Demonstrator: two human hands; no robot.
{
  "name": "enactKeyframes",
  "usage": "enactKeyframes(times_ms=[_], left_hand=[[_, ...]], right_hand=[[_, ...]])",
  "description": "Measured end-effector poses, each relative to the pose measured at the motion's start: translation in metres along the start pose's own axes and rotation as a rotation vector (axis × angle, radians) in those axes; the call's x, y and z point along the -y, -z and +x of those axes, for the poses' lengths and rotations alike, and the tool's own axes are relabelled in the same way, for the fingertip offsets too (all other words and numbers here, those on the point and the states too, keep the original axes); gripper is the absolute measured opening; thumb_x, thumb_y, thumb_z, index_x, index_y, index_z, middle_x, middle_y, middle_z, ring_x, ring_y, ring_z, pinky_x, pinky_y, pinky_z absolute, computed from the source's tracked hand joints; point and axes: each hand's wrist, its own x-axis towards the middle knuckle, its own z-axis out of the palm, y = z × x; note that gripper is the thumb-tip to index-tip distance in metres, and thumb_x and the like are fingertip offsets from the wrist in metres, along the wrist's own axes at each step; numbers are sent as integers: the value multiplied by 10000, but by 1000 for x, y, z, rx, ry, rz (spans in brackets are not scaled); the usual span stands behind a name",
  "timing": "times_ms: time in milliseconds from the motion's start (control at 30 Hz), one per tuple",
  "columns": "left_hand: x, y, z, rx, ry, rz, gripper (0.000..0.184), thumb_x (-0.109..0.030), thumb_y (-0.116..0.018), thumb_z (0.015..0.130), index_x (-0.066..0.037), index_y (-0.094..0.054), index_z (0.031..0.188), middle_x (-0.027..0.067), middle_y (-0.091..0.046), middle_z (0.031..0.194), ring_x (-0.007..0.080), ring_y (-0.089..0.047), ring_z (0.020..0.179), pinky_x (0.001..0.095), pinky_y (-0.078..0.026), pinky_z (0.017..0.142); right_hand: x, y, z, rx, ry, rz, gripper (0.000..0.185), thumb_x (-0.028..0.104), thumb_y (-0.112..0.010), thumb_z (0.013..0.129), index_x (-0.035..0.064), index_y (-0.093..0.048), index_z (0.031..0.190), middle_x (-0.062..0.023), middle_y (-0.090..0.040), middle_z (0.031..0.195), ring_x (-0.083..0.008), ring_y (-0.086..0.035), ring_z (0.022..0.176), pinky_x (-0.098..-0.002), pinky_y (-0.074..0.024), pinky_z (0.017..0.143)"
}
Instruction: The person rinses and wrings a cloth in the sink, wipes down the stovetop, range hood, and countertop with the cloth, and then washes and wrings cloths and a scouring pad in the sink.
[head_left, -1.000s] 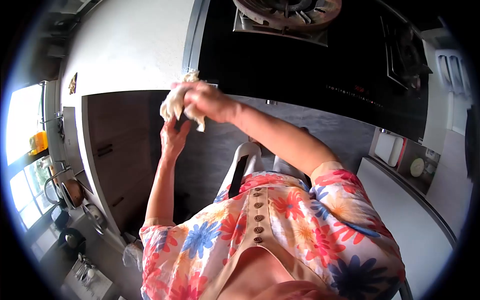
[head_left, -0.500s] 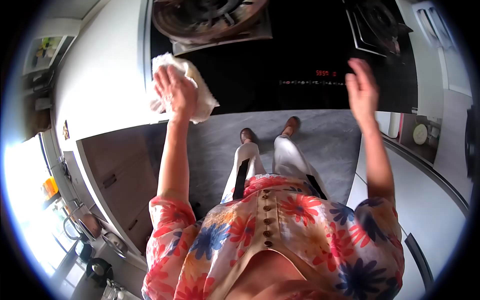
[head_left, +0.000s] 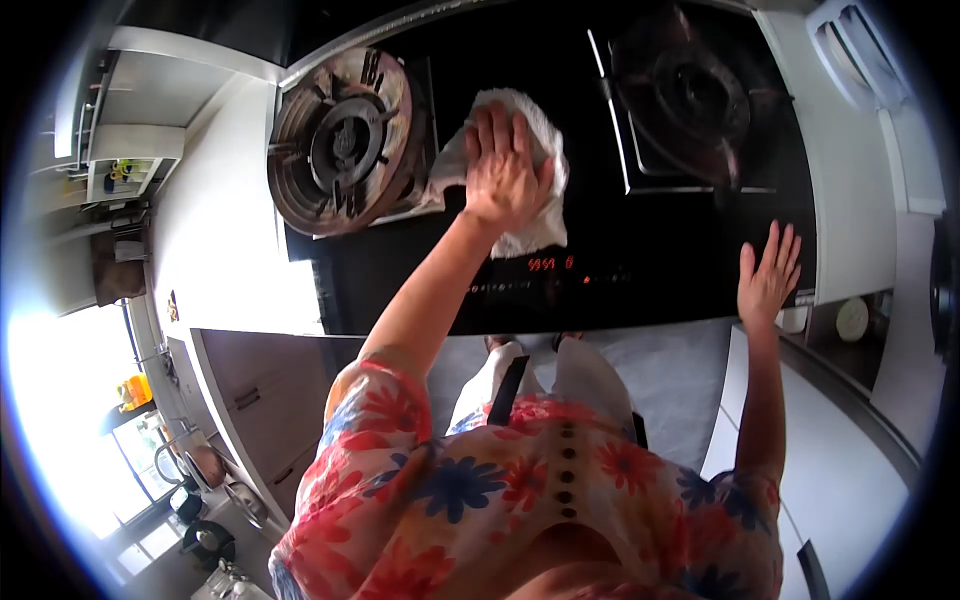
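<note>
My left hand (head_left: 503, 178) holds a white cloth (head_left: 535, 230) down against the black glass cooktop (head_left: 400, 290), between the two burners. Its palm faces down and its fingers lie over the cloth, whose edges stick out around them. To its left is a round burner (head_left: 345, 140) with a brownish, stained ring and a metal pan support. My right hand (head_left: 768, 275) is open, fingers spread, at the front right of the cooktop, holding nothing. Beyond it at the back right stands the second burner (head_left: 690, 95), with a dark pan support.
Red digits (head_left: 550, 264) glow on the cooktop's control strip, just in front of the cloth. White countertop (head_left: 215, 220) borders the cooktop on the left. Below the counter are drawers (head_left: 260, 390) at left and an opened compartment with a round light object (head_left: 852, 320) at right.
My left hand has carried the cloth from the cooktop's front left corner rightward and further back, between the burners. My right hand now lies lower and further right in view. The camera's view has shifted, showing more of both burners.
</note>
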Motion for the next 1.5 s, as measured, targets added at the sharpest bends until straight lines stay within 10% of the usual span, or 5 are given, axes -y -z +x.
enactKeyframes(times_ms=[300, 600, 933, 1200, 1500], left_hand=[[37, -52, 196, -75, 28, 24, 566, -413, -314, 875, -109, -301, 1352, 134, -226, 1423, 331, -172, 1313, 457, -128, 1063], [16, 19, 72, 450, -146, 90, 725, -412, -476, 821, -58, -185, 1383, 164, -37, 1456, 306, 4, 1351, 425, -102, 1081], [46, -40, 220, -47, -506, 13, 467, 60, -391, 755, -17, -469, 1209, 119, -386, 1337, 256, -324, 1269, 389, -300, 1018], [-47, -16, 334, -439, -600, -125, 285, -216, -551, 776, -205, -602, 1056, 14, -607, 959, 222, -553, 933, 345, -488, 755], [-45, -61, 348, 277, -523, -362, 334, -234, -471, 888, -236, -486, 1222, 1, -472, 1271, 176, -578, 983, 274, -492, 838]], right_hand=[[1, 8, 0, 137, -64, -21, 593, 456, -340, 905, 133, -213, 1386, -119, -133, 1450, -301, -66, 1348, -520, -101, 1057], [3, 18, -1, 188, -102, 9, 602, 458, -340, 903, 119, -213, 1384, -126, -115, 1453, -294, -39, 1352, -511, -92, 1062], [6, 15, 3, 107, -91, 40, 628, 391, -457, 866, 122, -220, 1381, -129, -149, 1446, -322, -108, 1340, -510, -108, 1058], [8, 20, 7, 109, -87, 64, 600, 408, -423, 875, 115, -252, 1369, -140, -189, 1433, -333, -138, 1332, -517, -117, 1050], [13, 14, 12, 57, -51, 39, 586, 467, -345, 895, 121, -282, 1364, -128, -235, 1423, -312, -174, 1329, -493, -135, 1053]])
